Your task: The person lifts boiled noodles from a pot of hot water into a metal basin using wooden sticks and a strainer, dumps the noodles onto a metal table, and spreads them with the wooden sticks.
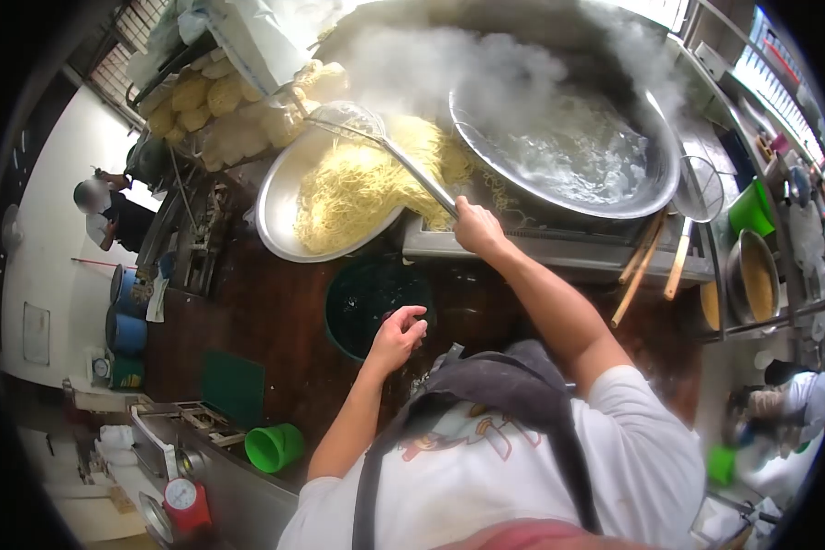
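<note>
My right hand (478, 226) is wrapped around the metal handle of a long skimmer (417, 170). The skimmer's round mesh head (350, 119) hangs over the far edge of a mound of yellow noodles (353, 197). Those noodles fill a wide metal bowl (273, 206) and spill past its right side. My left hand (399, 339) is held low, its fingers loosely bent and nothing visible in them, above the rim of a dark green tub (335, 312). Right of the noodles, a large steaming pot (655, 179) holds bubbling water.
Wooden handles (640, 273) and a second mesh strainer (699, 191) lie right of the pot. Bundled noodles (192, 96) are stacked at the upper left. A green bucket (273, 447) and a red scale (185, 502) stand lower left. Another person (119, 211) is at far left.
</note>
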Demonstrator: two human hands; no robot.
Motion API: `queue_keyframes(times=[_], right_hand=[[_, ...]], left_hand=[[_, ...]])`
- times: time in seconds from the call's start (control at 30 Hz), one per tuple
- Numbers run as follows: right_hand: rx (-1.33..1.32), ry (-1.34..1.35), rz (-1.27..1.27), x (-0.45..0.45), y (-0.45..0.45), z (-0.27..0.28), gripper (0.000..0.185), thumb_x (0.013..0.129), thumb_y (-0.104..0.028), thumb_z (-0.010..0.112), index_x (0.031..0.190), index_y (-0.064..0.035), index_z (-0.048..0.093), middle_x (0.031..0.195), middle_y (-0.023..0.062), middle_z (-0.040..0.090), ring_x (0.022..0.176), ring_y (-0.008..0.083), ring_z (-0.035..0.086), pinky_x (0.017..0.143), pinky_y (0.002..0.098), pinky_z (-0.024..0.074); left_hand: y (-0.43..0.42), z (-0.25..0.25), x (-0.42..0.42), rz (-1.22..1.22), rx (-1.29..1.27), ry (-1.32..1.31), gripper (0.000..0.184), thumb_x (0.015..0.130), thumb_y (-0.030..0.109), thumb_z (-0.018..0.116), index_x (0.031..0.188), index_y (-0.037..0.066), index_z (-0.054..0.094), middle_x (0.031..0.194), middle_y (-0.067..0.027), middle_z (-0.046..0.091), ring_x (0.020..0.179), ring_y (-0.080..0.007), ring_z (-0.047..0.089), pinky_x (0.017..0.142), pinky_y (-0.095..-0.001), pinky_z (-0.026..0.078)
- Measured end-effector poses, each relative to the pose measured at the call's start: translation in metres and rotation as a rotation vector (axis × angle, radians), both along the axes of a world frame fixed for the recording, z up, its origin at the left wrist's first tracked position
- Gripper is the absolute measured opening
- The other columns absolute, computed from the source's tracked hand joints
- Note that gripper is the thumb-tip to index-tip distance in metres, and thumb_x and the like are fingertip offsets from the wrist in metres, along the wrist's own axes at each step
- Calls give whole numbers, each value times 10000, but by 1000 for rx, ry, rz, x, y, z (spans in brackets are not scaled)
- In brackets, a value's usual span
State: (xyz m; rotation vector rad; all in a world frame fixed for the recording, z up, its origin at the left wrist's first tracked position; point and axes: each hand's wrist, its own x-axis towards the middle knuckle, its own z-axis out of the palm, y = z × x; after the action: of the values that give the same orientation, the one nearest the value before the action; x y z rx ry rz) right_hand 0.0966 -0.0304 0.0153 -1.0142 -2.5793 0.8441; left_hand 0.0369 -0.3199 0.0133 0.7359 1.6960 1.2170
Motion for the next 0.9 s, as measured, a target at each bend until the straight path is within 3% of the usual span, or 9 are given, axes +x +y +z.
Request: queue_keyframes(times=[0.1, 0.2, 0.27, 0.3, 0.33, 0.43, 0.53, 0.67, 0.9], right_hand=[[87, 30, -54, -12, -9, -5, 264, 908, -94, 493, 1157, -5, 507, 951, 290, 682, 934, 478, 656, 835, 559, 500], [66, 15, -106, -10, 4, -14, 278, 928, -116, 481, 1181, -2, 500, 943, 296, 681, 932, 483, 657, 826, 562, 506], [51, 44, -125, 6, 15, -22, 304, 940, -188, 566, 1209, -56, 515, 953, 301, 680, 923, 487, 662, 811, 560, 502], [70, 134, -122, 22, 18, -20, 319, 951, -174, 509, 1247, -56, 502, 926, 291, 682, 903, 483, 659, 792, 563, 512], [-28, 94, -173, 34, 23, -14, 327, 954, -207, 557, 1253, -90, 496, 929, 290, 680, 910, 483, 658, 774, 555, 513], [120, 228, -296, 85, 54, -40, 363, 949, -237, 625, 1251, -76, 505, 913, 274, 686, 898, 486, 657, 741, 553, 501], [163, 100, -497, 154, 108, -48, 382, 947, -235, 636, 1256, -48, 512, 965, 282, 683, 931, 489, 648, 761, 545, 490], [181, 155, -632, 253, 205, -64, 399, 932, -206, 636, 1245, -5, 493, 1025, 336, 656, 998, 516, 617, 833, 552, 471], [194, -229, -865, 344, 403, -85, 382, 932, -188, 606, 1172, 86, 490, 1075, 358, 651, 1031, 501, 638, 894, 532, 508]], left_hand=[[-11, -7, -6, 39, 6, -17, 300, 953, 138, 628, 1224, 11, 604, 847, -23, 633, 690, -90, 571, 626, -246, 487], [-19, -12, -4, 60, -39, -5, 308, 949, 158, 638, 1224, 21, 611, 856, -33, 642, 700, -96, 581, 630, -252, 495], [-16, -13, 2, 74, -49, -14, 321, 947, 182, 647, 1225, 25, 616, 847, -46, 650, 700, -105, 593, 637, -262, 504], [-13, -16, 4, 71, -61, -55, 325, 947, 186, 647, 1233, 34, 614, 858, -53, 658, 710, -107, 598, 648, -265, 512], [-8, -16, 5, 63, -51, -60, 312, 949, 179, 646, 1222, 32, 613, 862, -39, 641, 721, -96, 591, 651, -247, 506], [8, -12, 6, 38, -20, -25, 318, 952, 185, 646, 1227, 32, 611, 860, -38, 642, 721, -96, 590, 648, -249, 505], [39, -12, 12, 17, -42, -33, 323, 957, 187, 638, 1239, 35, 604, 863, -36, 642, 721, -98, 591, 652, -254, 509], [80, -25, 24, 26, -102, -52, 348, 946, 206, 648, 1242, 30, 600, 842, -46, 651, 701, -109, 603, 654, -273, 517], [168, -35, 35, 53, -250, -64, 341, 952, 159, 632, 1244, -12, 588, 803, -22, 626, 676, -86, 582, 634, -245, 495]])
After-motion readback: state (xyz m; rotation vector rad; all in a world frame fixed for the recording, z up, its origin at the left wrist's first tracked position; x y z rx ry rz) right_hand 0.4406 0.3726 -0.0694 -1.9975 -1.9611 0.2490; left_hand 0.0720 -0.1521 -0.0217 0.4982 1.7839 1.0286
